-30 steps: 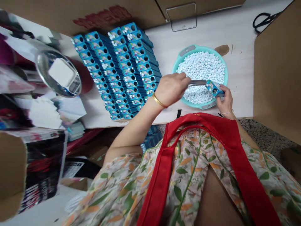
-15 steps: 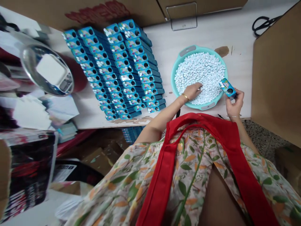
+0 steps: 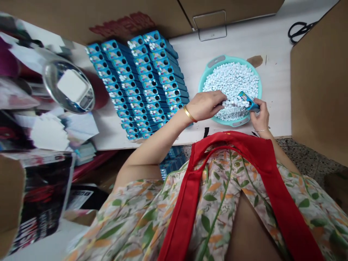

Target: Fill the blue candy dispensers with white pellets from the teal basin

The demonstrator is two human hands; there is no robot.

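Note:
A mint-green basin holds a mass of small pale blue-white tablets. My left hand is over its near left side, fingers closed on the handle end of a scoop. The scoop is mostly hidden under a heap of tablets. With my right hand I grip a small blue box above the basin's right part. The box is tilted, its printed end toward the scoop, and the heap touches or nearly touches its opening.
Left of the basin stand several columns of blue boxes with round dark holes. A metal bowl with a white scale is farther left. Cardboard walls the right side, beside black scissors. A wire stand is at the back.
My left hand has come up out of the tablets with a loaded scoop and sits further left. My right hand has brought the box left and inward over the basin, tilting it.

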